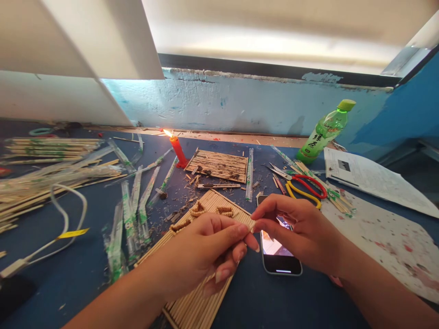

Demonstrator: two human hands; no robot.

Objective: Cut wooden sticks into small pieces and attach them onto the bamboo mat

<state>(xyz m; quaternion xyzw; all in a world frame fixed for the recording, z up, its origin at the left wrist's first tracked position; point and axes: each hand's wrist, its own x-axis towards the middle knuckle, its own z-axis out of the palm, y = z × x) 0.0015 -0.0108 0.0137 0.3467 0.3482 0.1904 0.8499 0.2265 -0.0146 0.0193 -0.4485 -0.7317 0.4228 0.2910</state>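
The blue surface point(78, 269) carries all items, its back edge running along the wall. A stained sheet point(394, 256) lies toward the right edge. The stick panel point(192, 306) lies at the middle of the surface, toward the front; its near end leaves the view. Bundles of sticks point(55, 148) occupy the left back area. Both hands are above the stick panel: the left hand point(209, 242) crosses it, and the right hand point(302, 228) partly covers the phone point(281, 260) just beside the panel's right edge. A darker stick panel point(219, 165) lies near the back edge. The bottle point(324, 132) stands farther right, near the same edge, with the scissors point(305, 185) in front of it. Clear wrappers point(128, 224) are spread left of centre. The lit candle point(177, 152) stands at the left of the darker panel. Small stick chains point(224, 211) rest on the far part of the stick panel. The smallest item is a pale piece point(252, 225), pinched between the fingers of both hands above the panel's right edge.
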